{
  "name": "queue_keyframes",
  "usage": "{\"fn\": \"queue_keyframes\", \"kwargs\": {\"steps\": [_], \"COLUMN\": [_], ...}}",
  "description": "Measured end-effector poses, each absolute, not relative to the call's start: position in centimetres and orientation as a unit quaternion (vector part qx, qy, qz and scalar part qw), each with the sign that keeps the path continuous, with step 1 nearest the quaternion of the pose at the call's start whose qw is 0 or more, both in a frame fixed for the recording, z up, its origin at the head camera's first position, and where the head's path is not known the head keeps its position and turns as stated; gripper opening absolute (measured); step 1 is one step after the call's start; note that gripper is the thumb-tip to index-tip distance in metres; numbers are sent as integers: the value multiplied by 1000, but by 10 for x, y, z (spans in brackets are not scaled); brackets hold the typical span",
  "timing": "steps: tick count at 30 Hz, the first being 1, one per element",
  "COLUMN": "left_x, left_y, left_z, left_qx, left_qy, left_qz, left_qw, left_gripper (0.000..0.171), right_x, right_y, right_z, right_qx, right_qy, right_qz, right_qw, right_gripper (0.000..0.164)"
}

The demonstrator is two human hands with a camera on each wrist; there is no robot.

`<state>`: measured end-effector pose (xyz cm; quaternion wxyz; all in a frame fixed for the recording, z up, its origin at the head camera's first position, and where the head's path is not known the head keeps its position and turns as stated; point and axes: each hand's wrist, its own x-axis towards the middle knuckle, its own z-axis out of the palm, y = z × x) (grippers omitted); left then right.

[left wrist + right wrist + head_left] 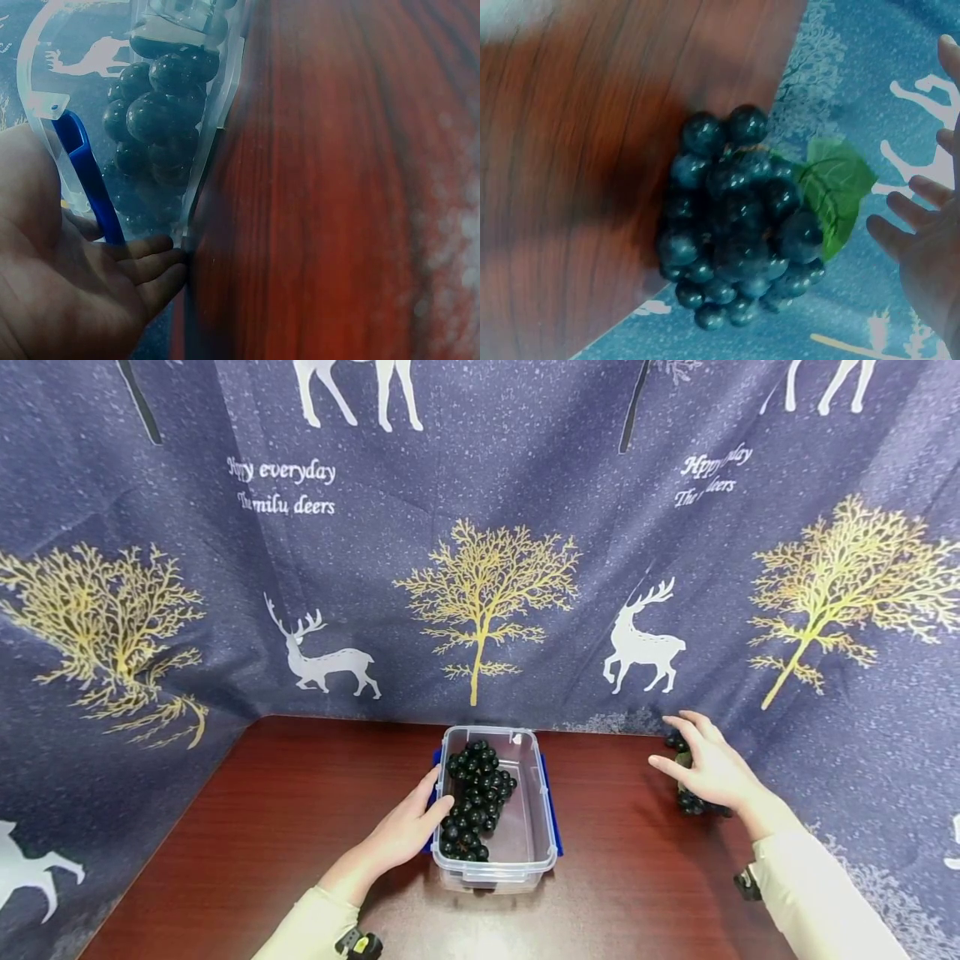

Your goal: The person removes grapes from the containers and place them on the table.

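Head view: clear plastic container at lower centre of the frame, on the dark red table; cloth behind, printed with white deer and golden trees.
Dark grapes: inside the container, heaped along its left side.
Left hand: at the container's left side, thumb over the rim and fingers along the outer wall; apparently a light hold, beside a blue latch at the left of the left wrist frame.
Right hand: at lower right of the head frame, fingers spread, nothing held; just above a loose bunch and apart from it in the right wrist frame.
Loose bunch: partly hidden beneath the right hand in the head frame; at the centre of the right wrist frame, by the table's right edge, with a green leaf on one side.
Likely handling, bunch: light, flexible between berries, smooth and a little slippery; perhaps imitation, though hard to be sure.
Best hold, bunch: around the thick middle, fingers and thumb on opposite sides, with gentle pressure; leaf probably too flimsy for lifting.
Likely handling, container: stiff, light, prone to sliding; steadiest by rim and side wall.
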<state>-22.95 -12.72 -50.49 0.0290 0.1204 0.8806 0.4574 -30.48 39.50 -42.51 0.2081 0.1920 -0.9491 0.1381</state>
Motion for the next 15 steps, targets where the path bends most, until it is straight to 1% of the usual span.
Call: {"fn": "queue_keyframes", "kwargs": {"steps": [5, 15], "left_x": [-229, -229], "left_y": [-127, -128], "left_z": [-504, -504], "left_qx": [121, 122], "left_qy": [881, 879], "left_qz": [457, 459], "left_qw": [25, 26], "left_gripper": [72, 73], "right_x": [-304, -300], "right_y": [384, 359], "right_z": [-424, -421], "right_qx": [204, 225], "right_qy": [-946, -942], "right_qz": [140, 146], "right_qw": [212, 200], "right_gripper": [78, 83]}}
